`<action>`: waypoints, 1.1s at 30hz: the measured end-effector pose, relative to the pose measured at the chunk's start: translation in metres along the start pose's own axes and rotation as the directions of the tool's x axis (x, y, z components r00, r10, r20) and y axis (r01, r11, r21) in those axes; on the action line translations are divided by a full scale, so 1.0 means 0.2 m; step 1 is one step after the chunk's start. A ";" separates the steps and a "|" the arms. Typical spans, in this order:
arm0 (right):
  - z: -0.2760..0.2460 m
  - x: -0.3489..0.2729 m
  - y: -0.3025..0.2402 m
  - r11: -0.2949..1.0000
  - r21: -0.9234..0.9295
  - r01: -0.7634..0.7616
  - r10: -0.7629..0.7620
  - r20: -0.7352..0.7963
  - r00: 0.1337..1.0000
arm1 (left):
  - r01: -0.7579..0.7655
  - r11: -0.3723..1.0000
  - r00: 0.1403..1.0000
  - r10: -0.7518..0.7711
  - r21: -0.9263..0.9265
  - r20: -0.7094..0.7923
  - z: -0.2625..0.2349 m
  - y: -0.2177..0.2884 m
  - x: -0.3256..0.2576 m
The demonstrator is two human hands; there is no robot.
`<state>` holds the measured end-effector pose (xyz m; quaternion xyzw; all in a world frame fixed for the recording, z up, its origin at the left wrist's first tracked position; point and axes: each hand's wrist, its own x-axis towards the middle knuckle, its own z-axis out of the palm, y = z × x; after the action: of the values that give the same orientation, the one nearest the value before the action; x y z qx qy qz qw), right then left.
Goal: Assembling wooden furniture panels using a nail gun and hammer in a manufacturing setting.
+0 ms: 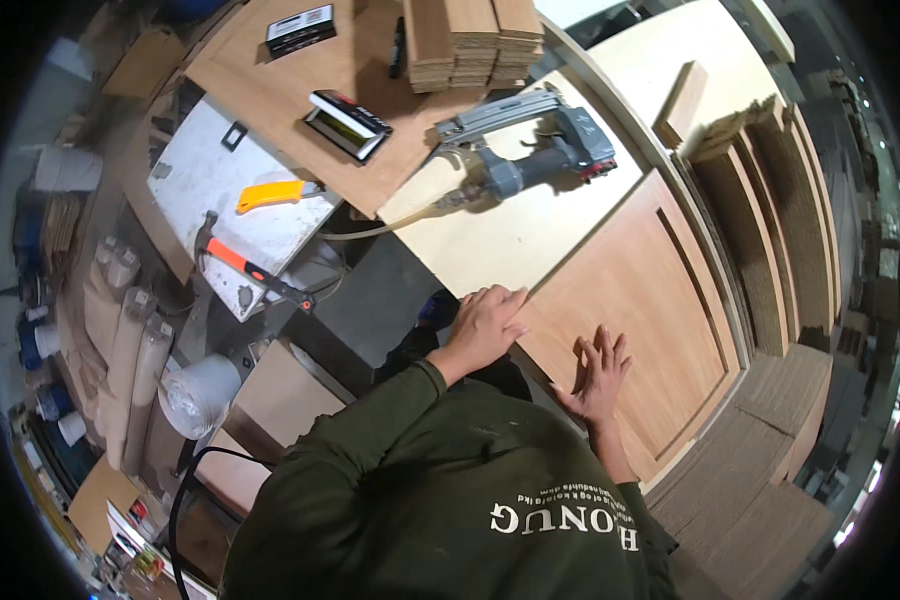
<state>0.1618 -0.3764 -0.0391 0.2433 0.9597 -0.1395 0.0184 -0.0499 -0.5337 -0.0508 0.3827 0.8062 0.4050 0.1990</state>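
A flat wooden panel (635,290) with dark slots along its far and near right edges lies on the bench in front of me. My left hand (485,325) is closed at the panel's near left corner, fingers bent over its edge; the undersides of the fingers are hidden. Spread flat on the panel's near part, my right hand (598,375) is open and grips nothing. Beyond the panel a grey nail gun (550,150) lies on its side on a pale board (470,250), its hose trailing left.
A hammer (240,260) and a yellow utility knife (270,195) lie on a white board at left. An opened small box (348,125), a black box (300,30) and stacked wood strips (470,45) are at the back. Stacked boards (760,220) stand along the right.
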 end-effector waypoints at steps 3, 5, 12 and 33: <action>0.01 -0.05 0.03 0.999 0.001 -0.047 0.047 0.012 0.999 | 0.255 0.967 0.910 -0.248 -0.021 -0.332 -0.34 -0.12 0.03; 0.00 -0.08 0.04 0.996 -0.002 -0.088 0.088 -0.020 0.996 | 0.609 0.777 0.649 -0.373 0.160 -0.663 -0.67 -0.32 -0.03; 0.03 0.02 -0.02 0.998 0.060 0.001 0.001 -0.028 1.000 | 0.869 0.495 0.335 -0.611 -0.016 -0.718 -1.26 -1.50 -0.54; 0.02 -0.04 0.03 0.999 0.037 -0.027 0.028 -0.035 0.999 | 0.534 0.372 0.836 -0.368 -0.759 0.407 -0.18 -0.13 0.00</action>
<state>0.1707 -0.3768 -0.0442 0.2594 0.9537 -0.1522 -0.0012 -0.0848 -0.5610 -0.0502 0.0317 0.5542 0.6410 0.5302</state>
